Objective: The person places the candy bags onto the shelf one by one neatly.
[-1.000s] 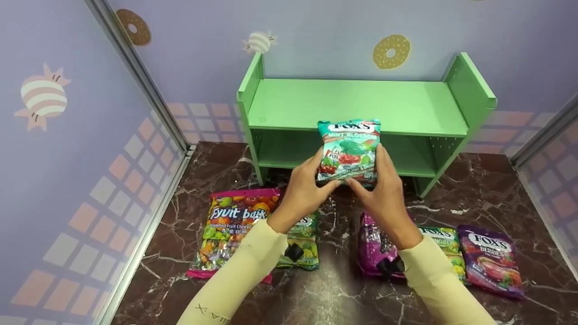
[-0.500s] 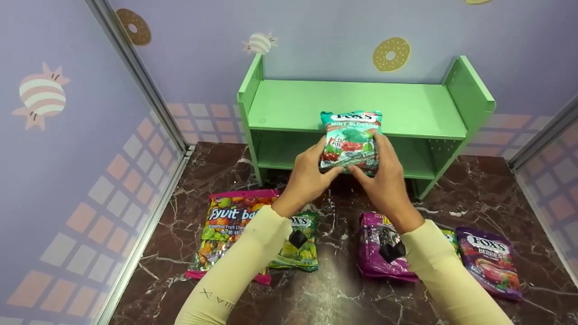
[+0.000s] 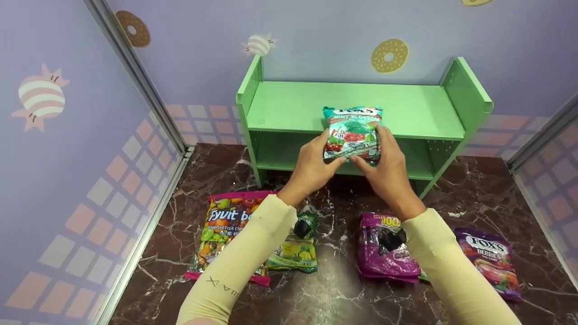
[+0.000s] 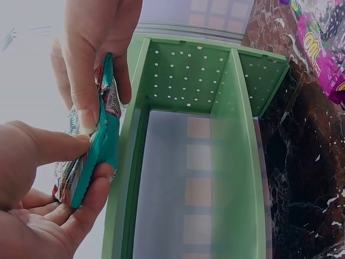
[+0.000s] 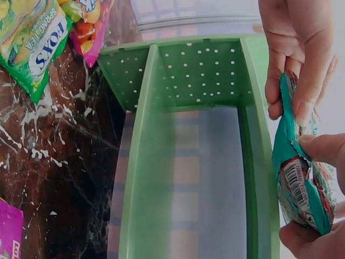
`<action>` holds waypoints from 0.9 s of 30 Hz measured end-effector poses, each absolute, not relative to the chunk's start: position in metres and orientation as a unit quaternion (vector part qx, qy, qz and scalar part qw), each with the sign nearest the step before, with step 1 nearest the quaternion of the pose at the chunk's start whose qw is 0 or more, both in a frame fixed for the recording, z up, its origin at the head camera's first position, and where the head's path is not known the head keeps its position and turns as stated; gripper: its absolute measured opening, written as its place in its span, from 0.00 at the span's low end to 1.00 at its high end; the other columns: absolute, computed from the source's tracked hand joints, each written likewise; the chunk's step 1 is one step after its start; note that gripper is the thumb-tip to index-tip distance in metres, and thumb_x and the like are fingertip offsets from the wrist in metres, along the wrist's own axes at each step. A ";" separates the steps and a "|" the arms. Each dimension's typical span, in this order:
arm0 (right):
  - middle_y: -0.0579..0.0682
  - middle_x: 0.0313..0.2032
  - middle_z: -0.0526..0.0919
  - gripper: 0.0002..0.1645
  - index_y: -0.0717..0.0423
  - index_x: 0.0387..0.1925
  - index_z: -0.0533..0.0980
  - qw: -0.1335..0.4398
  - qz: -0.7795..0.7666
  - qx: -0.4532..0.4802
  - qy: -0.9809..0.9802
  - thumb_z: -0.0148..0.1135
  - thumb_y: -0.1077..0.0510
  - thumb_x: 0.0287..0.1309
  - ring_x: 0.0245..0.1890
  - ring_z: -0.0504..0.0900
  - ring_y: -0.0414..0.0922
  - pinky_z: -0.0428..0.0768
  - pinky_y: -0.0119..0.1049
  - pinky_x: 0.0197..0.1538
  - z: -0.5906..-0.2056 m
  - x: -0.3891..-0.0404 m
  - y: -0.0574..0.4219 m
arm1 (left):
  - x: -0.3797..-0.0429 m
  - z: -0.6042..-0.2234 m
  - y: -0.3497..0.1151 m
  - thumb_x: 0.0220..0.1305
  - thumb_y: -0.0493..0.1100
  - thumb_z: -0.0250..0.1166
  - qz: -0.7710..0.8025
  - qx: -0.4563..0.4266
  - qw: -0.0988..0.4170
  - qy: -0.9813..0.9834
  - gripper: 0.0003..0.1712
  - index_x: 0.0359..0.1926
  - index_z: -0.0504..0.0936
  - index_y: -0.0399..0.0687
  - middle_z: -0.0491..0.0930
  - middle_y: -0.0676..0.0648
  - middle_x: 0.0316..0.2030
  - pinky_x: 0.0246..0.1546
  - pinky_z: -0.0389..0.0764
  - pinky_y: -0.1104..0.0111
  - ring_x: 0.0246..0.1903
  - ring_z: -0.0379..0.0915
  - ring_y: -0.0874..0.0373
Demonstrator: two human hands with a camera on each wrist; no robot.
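Both hands hold a teal candy bag (image 3: 353, 133) labelled FOX'S Mint Blossom, tilted up in front of the green shelf (image 3: 289, 106). My left hand (image 3: 314, 164) grips its left side and lower edge, thumb at the front. On the other side my right hand (image 3: 387, 167) grips the bag the same way, the two thumbs close together at the bottom. In the left wrist view the bag's teal bottom seam (image 4: 97, 156) faces the camera, fingers behind it. A barcode (image 5: 298, 183) shows on the bag's underside in the right wrist view.
On the marble floor (image 3: 334, 289) lie a Fyvit bait bag (image 3: 226, 225) and a green FOX'S bag (image 3: 298, 255) at left. A purple bag (image 3: 384, 262) and a FOX'S Berries bag (image 3: 490, 262) lie at right. Purple walls (image 3: 316, 27) stand behind and beside.
Both hands have moved the Mint Blossom bag up and slightly right, farther over the top board of the shelf. The bags on the floor have stayed in place.
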State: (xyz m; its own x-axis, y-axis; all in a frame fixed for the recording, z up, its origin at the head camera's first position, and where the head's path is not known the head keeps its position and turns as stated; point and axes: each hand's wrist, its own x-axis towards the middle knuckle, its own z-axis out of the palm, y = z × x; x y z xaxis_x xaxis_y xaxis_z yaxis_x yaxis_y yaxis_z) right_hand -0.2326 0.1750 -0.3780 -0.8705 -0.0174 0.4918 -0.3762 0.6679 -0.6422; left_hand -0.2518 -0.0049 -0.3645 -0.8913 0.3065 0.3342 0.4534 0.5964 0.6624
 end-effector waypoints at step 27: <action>0.61 0.75 0.49 0.45 0.55 0.75 0.52 0.116 0.344 0.095 -0.927 0.58 0.44 0.65 0.74 0.53 0.60 0.64 0.55 0.69 -0.357 -0.268 0.189 | -0.278 -0.350 0.006 0.65 0.55 0.63 -0.305 -0.189 0.133 -0.924 0.43 0.73 0.57 0.42 0.75 0.45 0.58 0.56 0.77 0.63 0.56 0.75 0.53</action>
